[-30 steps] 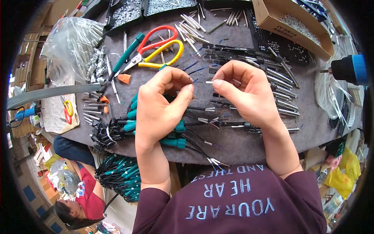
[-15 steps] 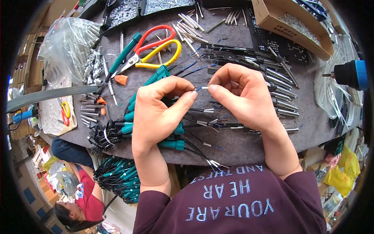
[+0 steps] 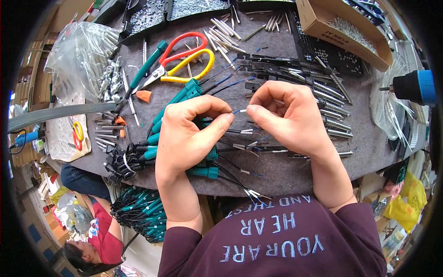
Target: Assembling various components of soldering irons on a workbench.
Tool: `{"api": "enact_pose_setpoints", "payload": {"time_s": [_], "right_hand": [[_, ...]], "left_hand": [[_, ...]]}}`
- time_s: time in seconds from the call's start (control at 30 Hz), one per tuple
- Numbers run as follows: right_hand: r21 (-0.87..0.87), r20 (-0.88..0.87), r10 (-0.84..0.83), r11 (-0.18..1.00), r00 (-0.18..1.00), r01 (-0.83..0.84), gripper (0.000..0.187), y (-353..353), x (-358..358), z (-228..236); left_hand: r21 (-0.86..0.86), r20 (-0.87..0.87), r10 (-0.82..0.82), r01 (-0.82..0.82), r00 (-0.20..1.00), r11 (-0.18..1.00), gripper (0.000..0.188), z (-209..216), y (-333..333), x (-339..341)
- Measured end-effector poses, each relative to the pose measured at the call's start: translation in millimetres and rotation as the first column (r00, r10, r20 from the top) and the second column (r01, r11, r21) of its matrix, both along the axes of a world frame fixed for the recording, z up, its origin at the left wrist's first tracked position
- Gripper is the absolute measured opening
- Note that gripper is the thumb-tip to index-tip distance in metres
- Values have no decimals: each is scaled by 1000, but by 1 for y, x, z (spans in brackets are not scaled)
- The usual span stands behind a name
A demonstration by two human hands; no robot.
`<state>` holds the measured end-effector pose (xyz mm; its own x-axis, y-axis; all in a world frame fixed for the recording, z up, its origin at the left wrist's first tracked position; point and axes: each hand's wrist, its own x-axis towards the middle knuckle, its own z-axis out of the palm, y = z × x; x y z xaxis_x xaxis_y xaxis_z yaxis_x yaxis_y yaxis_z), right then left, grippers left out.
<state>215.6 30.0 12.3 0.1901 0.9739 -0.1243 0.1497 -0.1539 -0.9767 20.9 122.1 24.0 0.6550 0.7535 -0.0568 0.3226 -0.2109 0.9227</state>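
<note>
Between thumb and forefinger, my left hand (image 3: 184, 134) pinches a thin blue wire (image 3: 236, 111). Facing it, my right hand (image 3: 291, 116) has its fingertips closed on a small white sleeve (image 3: 243, 110) at the wire's end. Part of the sleeve is hidden by the right thumb. Under and beside my left hand lie green-handled tools (image 3: 204, 172), whose black cables end in bare wires and white sleeves (image 3: 251, 193). Right of centre, a row of black and silver metal rods (image 3: 332, 113) reaches behind my right hand.
Red-and-yellow scissors (image 3: 159, 72) lie beyond my left hand. A cardboard box of small metal parts (image 3: 318, 23) stands far right, near a blue-black power tool (image 3: 415, 87). Bagged rods (image 3: 80, 55) lie at far left. Another person (image 3: 104, 233) sits at lower left.
Both hands keep their pinch on the wire and the sleeve. The joined wire and sleeve sit slightly lower in view, and the fingers have shifted only a little.
</note>
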Motion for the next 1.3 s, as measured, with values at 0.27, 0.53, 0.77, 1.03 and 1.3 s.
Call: {"api": "enact_pose_setpoints", "payload": {"time_s": [0.27, 0.53, 0.77, 1.03, 1.3], "right_hand": [[-20, -28, -14, 1000, 1000, 14, 14, 0, 0, -1], [65, -19, 47, 997, 999, -46, 13, 1, 4, -2], [78, 125, 47, 995, 991, -57, 13, 0, -4, -6], [-44, 115, 32, 999, 993, -28, 16, 0, -9, -4], [160, 277, -27, 987, 960, -18, 17, 2, -19, -15]], "left_hand": [[-18, -11, -3, 3, 1000, 1000, 10, 1, 0, -1], [-7, -32, -36, 36, 999, 999, 10, 1, 1, -1], [37, -66, -76, 79, 995, 996, 19, -3, 4, -3], [-69, -137, -71, 62, 988, 996, 30, -3, 7, -7], [-85, -59, -46, 41, 997, 996, 34, -3, 5, -9]]}}
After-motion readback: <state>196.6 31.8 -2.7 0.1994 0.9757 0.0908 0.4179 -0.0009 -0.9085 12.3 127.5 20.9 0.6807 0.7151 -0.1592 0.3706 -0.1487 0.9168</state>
